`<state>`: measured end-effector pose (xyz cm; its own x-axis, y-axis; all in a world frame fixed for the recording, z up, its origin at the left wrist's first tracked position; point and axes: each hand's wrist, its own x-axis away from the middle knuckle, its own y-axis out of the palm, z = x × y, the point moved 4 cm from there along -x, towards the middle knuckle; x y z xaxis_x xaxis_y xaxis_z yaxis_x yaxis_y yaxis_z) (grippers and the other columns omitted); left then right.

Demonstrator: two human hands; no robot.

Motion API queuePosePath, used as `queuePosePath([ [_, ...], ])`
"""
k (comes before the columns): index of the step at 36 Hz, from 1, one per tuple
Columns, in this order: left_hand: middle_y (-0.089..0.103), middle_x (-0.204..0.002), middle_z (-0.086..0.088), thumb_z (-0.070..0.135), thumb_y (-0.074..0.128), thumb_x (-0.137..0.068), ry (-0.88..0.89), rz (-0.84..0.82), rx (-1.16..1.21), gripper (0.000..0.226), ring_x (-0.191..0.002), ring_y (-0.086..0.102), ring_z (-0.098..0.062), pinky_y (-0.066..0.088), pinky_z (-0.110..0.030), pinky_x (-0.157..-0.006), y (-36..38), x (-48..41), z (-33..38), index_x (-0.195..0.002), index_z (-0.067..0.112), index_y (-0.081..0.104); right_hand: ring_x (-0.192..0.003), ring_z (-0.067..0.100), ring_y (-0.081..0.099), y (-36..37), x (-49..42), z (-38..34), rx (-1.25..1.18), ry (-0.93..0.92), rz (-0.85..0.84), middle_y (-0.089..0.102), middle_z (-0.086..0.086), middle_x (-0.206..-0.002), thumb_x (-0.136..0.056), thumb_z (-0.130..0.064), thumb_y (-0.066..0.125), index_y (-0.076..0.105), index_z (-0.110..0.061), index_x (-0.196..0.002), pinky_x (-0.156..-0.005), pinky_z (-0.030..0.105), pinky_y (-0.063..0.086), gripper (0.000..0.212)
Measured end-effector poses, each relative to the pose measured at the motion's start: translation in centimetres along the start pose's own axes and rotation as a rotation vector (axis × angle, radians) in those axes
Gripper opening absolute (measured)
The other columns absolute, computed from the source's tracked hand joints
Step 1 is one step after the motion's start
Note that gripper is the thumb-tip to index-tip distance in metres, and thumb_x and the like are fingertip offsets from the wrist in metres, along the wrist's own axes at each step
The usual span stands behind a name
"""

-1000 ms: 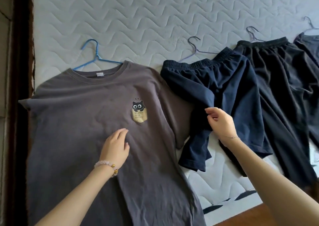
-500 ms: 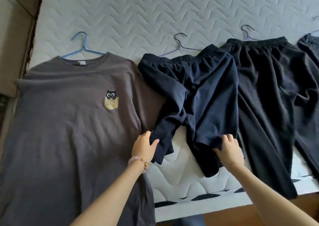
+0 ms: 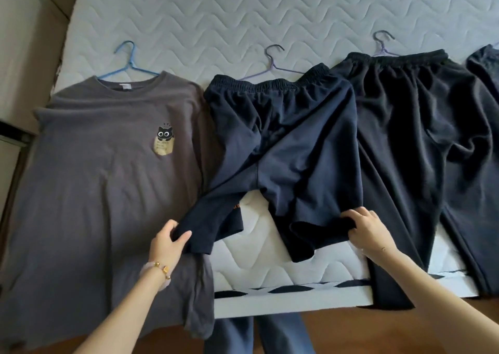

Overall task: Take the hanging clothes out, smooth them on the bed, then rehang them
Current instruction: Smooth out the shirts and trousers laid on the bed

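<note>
Navy shorts point(image 3: 283, 137) in both hands' fingers point(image 3: 179, 239)

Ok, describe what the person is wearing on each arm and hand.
Both forearms are bare, with no sleeves in view. The left hand has a bracelet at the wrist, of pale pink beads with a few gold ones. The right hand wears only a very thin chain at the wrist. No rings show on the fingers.

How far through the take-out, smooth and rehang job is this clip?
Done: the grey cat-print T-shirt lies flat on the quilted mattress. In hand: left hand and right hand grip the navy shorts' leg hems. Left: black trousers look creased; nothing rehung.
</note>
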<state>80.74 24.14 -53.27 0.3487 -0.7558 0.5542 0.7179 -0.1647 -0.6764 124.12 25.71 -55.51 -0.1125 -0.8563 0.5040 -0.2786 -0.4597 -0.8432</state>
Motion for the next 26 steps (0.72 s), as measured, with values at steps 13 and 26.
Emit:
queuePosePath([
  [13, 0.059, -0.073, 0.001, 0.016, 0.049, -0.073, 0.829, 0.121, -0.516, 0.02, -0.065, 0.055, -0.02, 0.043, -0.031, -0.057, 5.7, 8.3, 4.8, -0.081, 0.019, 0.067, -0.106, 0.007, 0.061, 3.0, 4.7, -21.4, -1.282, 0.196, -0.624, 0.069, -0.009, -0.108, -0.084, -0.051, 0.058, 0.064, -0.024, -0.113, -0.093, 0.03, 0.046, 0.04],
  [26, 0.057, -0.114, 0.003, 0.039, 0.056, -0.087, 0.387, -0.073, -0.02, 0.039, -0.106, 0.056, -0.013, 0.049, -0.031, -0.089, 4.9, 2.5, 6.2, -0.119, 0.016, 0.056, -0.096, 0.021, 0.067, 5.0, 3.8, -18.2, -1.323, 0.366, -0.372, 0.071, 0.009, -0.105, -0.096, -0.02, 0.049, 0.066, -0.01, -0.111, -0.084, 0.032, 0.054, 0.025],
])
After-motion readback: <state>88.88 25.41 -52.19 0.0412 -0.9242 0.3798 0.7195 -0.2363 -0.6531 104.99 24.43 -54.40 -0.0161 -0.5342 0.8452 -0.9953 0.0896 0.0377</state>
